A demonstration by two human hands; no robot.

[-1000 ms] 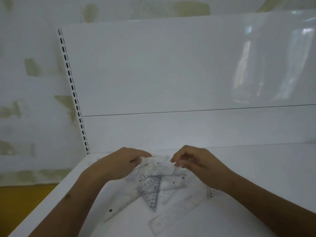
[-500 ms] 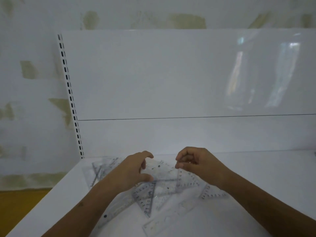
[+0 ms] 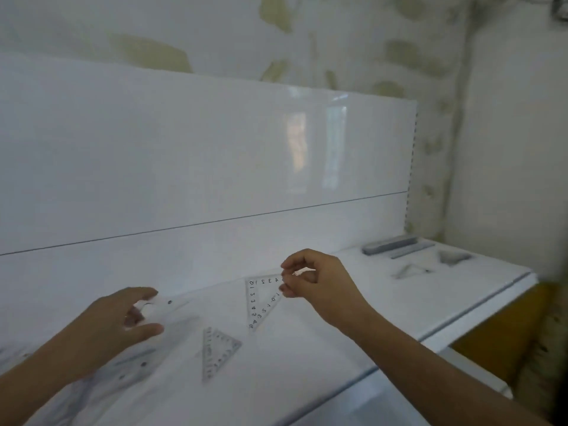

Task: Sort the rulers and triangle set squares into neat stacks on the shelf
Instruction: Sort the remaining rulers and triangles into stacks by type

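Note:
My right hand (image 3: 318,285) pinches the corner of a small clear set square (image 3: 260,299) and holds it up above the white shelf (image 3: 307,370). My left hand (image 3: 123,324) grips the end of a clear ruler or set square (image 3: 159,305) over the blurred pile of clear pieces (image 3: 132,367) at the lower left. Another small clear triangle (image 3: 216,352) lies flat on the shelf between my hands. At the far right end of the shelf sit a stack of rulers (image 3: 392,245), a stack of triangles (image 3: 454,257) and a single triangle (image 3: 410,270).
A glossy white back panel (image 3: 215,155) rises behind the shelf, with a perforated upright (image 3: 412,167) at its right end. The shelf's front edge (image 3: 461,318) runs diagonally at the right; beyond it are a yellow surface (image 3: 504,330) and a patchy wall.
The view has swung to the right, bringing the sorted stacks into sight. My right hand has lifted a small set square out of the pile and carried it rightwards; my left hand has taken hold of another clear piece.

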